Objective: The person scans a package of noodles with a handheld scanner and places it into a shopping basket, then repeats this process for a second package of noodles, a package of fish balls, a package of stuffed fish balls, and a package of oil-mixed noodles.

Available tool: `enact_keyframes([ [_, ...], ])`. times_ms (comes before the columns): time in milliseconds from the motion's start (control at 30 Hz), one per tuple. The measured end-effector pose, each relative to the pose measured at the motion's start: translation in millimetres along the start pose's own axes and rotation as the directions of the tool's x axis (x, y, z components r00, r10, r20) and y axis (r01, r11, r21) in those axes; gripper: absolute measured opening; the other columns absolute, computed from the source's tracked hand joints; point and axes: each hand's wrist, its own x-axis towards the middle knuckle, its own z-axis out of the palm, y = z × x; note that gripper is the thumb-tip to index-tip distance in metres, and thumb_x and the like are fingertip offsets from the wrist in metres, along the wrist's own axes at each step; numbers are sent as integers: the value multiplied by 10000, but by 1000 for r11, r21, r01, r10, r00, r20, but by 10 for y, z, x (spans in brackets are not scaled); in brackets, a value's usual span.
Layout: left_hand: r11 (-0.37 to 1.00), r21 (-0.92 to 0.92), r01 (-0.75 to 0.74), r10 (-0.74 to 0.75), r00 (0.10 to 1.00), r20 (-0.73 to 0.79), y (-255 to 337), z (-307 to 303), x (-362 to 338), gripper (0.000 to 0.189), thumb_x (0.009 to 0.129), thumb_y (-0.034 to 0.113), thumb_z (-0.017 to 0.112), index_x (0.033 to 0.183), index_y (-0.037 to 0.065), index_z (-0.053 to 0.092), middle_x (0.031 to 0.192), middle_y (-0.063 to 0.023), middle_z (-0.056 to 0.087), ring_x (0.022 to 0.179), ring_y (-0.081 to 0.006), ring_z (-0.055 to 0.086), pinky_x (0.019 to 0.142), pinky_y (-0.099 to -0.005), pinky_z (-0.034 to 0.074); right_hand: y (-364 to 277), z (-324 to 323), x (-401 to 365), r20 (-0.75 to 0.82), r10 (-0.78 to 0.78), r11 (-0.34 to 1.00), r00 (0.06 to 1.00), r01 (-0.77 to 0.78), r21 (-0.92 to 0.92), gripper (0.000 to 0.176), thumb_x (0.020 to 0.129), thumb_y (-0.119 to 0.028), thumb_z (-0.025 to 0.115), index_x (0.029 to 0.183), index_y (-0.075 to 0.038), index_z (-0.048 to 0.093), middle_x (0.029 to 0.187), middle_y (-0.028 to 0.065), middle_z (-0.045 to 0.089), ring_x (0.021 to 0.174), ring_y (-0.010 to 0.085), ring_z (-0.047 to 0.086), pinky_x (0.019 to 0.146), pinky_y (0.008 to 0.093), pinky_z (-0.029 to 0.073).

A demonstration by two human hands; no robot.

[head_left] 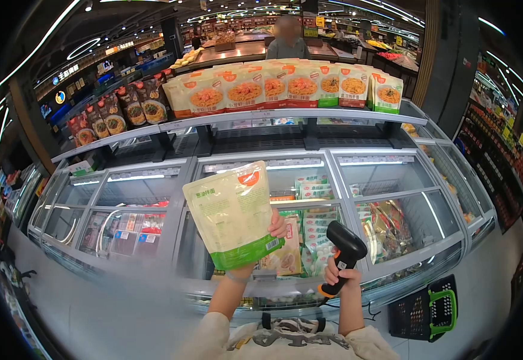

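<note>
left arm: forearm raised from lower centre, wrist bent, left hand (278, 227) mostly hidden behind the pouch (234, 213). only the fingertips show, wrapped round its right edge. grip closed on the pouch. it is held up in front of me, tilted slightly, orange label at top, green band and barcode at the bottom right.

right arm: forearm upright, just right of the left. right hand (342, 277) is closed in a fist round the orange grip of the scanner (344, 246). its black head sits above the fist and angles up and left, near the pouch's lower right corner, apart from it.

pouch sits in view over the glass-lidded freezer (393, 174), which is filled with packs. the shelf (345, 114) above the freezer carries a row of packets (273, 87). black basket (429, 309) with green handles is on the floor at lower right. a person (286, 42) stands beyond the shelf, well apart.
</note>
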Motion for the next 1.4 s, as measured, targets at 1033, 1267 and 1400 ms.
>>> enact_keyframes([
  [1033, 972, -89, 216, -201, 967, 155, 272, 51, 464, 407, 822, 486, 359, 656, 115, 332, 586, 51, 296, 551, -59, 269, 554, -173, 246, 309, 650, 288, -68, 109, 912, 992, -127, -390, 508, 659, -1, 563, 1127, -3, 364, 631, 65, 464, 481, 122, 467, 446, 247, 396],
  [1267, 939, -119, 322, -299, 937, 179, 365, -90, 552, 397, 830, 476, 347, 638, 128, 335, 564, 62, 278, 525, -53, 261, 539, -175, 243, 372, 618, 263, -120, 198, 873, 973, -230, -429, 548, 648, 13, 564, 1149, -11, 342, 667, 60, 492, 490, 116, 472, 445, 241, 401],
  [1400, 946, -70, 317, -296, 930, 220, 366, -43, 557, 391, 833, 465, 352, 635, 129, 335, 562, 64, 277, 524, -50, 262, 536, -172, 243, 416, 652, 259, -130, 199, 874, 971, -236, -424, 490, 660, -3, 555, 1114, 27, 375, 660, 61, 457, 500, 123, 465, 461, 254, 384],
])
